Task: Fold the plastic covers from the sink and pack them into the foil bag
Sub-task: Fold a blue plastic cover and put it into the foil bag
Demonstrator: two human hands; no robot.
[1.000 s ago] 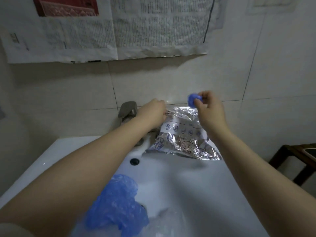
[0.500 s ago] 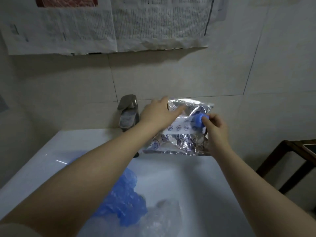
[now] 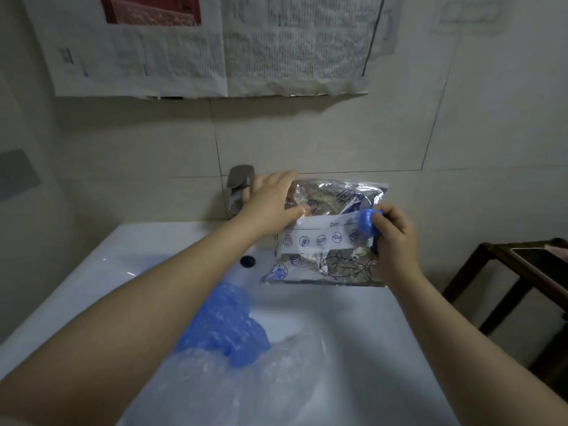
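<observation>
A silver foil bag (image 3: 325,238) with a white label and fish drawings stands at the back of the white sink (image 3: 332,327), leaning towards the wall. My left hand (image 3: 270,204) holds the bag's upper left part, thumb on its front. My right hand (image 3: 392,238) pinches a small folded blue plastic cover (image 3: 365,224) against the bag's right edge. A crumpled blue cover (image 3: 227,327) and a clear plastic cover (image 3: 233,382) lie in the sink basin, partly hidden by my left forearm.
A grey metal faucet (image 3: 238,187) stands behind my left hand. Newspaper sheets (image 3: 215,47) hang on the tiled wall above. A dark wooden stool (image 3: 510,272) with a phone on it stands to the right of the sink.
My right hand has brought the folded blue cover down from above the bag to its right edge. My left hand has shifted onto the bag's upper left part.
</observation>
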